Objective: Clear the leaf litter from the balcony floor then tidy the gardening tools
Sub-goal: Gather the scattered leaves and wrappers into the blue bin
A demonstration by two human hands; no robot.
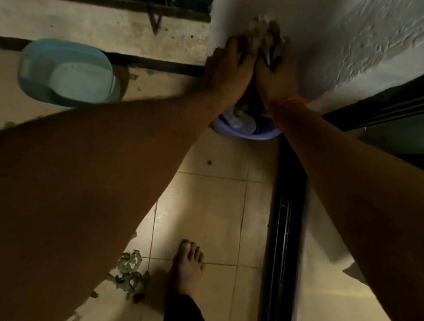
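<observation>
The fingers of the left hand [229, 70] and right hand [276, 77] press together around a clump of leaves [266, 37], held above a purple basin [246, 132] by the far wall, while more leaves [129, 272] lie on the near floor [211, 210] left of a bare foot [188, 267].

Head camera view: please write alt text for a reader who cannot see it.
Left hand and right hand together hold a clump of dry leaf litter above a round purple plastic basin. A light blue plastic tub sits to the left, and more scattered green leaf pieces lie on the beige tiled floor.
</observation>
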